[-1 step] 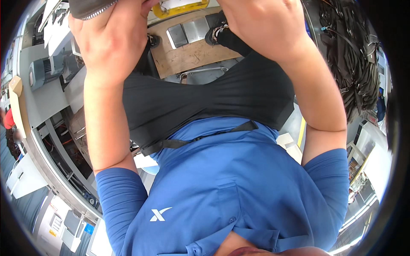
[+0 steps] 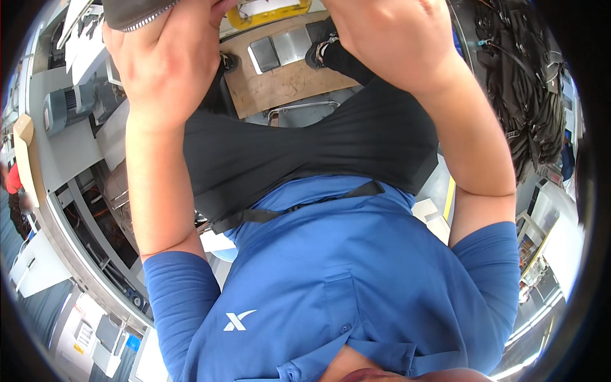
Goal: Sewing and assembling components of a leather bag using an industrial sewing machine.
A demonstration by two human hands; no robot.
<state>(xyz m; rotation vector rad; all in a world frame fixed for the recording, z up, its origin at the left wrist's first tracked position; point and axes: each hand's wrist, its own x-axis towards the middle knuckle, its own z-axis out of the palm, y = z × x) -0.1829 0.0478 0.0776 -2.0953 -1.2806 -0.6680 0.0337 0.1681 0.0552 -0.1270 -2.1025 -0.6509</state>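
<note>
My left hand (image 2: 162, 67) is at the upper left, its fingers curled at a piece of dark fabric (image 2: 130, 11) edged with zipper teeth. The fabric runs out of the top edge, so most of it is hidden. My right hand (image 2: 391, 44) is raised at the top right, knuckles near the frame's edge; its fingertips and anything in them are out of sight. A yellow machine part (image 2: 264, 11) shows between the hands, partly cut off.
Below are a wooden footboard (image 2: 254, 89) with metal pedals (image 2: 289, 44) and my shoes. A pile of dark garments (image 2: 522, 108) hangs at right. A grey motor (image 2: 63, 108) and machine frame (image 2: 70, 153) stand at left, with another person (image 2: 14, 181) beyond.
</note>
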